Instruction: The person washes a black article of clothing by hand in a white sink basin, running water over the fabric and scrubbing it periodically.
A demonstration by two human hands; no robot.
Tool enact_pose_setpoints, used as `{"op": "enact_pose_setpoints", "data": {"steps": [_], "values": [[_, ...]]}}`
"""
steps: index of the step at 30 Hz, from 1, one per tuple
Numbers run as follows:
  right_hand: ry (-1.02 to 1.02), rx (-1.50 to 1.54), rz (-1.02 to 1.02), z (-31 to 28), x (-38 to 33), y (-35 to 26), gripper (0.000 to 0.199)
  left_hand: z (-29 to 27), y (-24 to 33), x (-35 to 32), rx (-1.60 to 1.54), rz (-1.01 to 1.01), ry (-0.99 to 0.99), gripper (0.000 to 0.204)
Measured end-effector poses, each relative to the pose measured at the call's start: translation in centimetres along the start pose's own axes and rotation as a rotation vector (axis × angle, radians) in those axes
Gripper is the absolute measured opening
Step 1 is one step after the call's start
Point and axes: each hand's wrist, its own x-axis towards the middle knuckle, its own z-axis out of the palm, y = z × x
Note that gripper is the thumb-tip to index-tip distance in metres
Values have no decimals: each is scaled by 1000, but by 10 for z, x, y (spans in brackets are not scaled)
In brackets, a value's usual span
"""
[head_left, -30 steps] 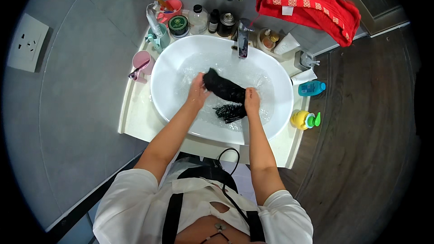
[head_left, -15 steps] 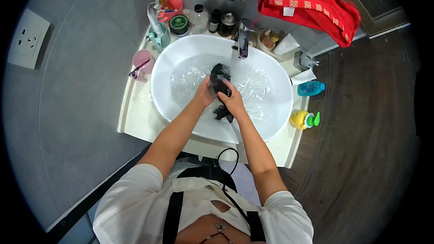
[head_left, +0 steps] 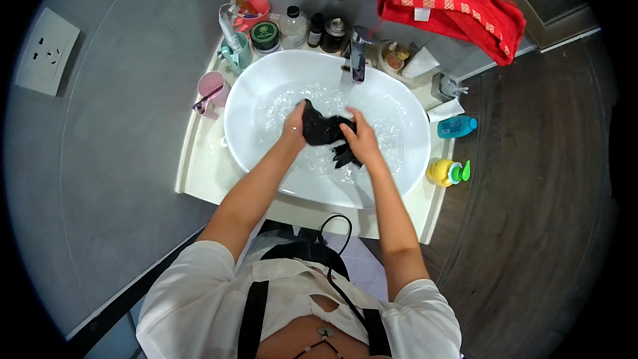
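A wet black cloth (head_left: 320,128), its exact kind unclear, is stretched between my hands above the water in the white oval basin (head_left: 240,103). My left hand (head_left: 294,123) grips its left end, fingers partly hidden behind it. On the other side, my right hand (head_left: 361,138) pinches the bunched right part, thumb in front. A loose end of the cloth hangs below the right hand toward the rippling water (head_left: 279,110). The chrome tap (head_left: 358,60) stands over the far rim, beyond both hands.
Along the back stand a green-lidded jar (head_left: 265,36), a clear bottle (head_left: 293,28) and dark bottles (head_left: 333,35). A pink cup (head_left: 212,86) sits left. Blue (head_left: 456,127) and yellow pump (head_left: 440,173) bottles line the right edge. A red towel (head_left: 452,10) hangs behind.
My hands have moved apart, the right one going right. The black cloth went from hanging lengthwise, bunched between them, to being spread sideways.
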Motion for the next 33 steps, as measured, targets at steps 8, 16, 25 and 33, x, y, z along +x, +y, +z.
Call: {"op": "enact_pose_setpoints", "data": {"steps": [8, 16, 25, 33], "values": [[20, -483, -541, -39, -1, -41, 30, -6, 34, -28, 255, 216, -130, 23], [121, -362, -185, -9, -36, 91, 20, -43, -16, -26, 804, 91, 11, 40], [-17, -282, 327, 57, -33, 124, 51, -75, -49, 21, 1118, 49, -235, 20], [291, 1052, 546, 82, 4, 129, 40, -51, -47, 15, 739, 127, -63, 33]]}}
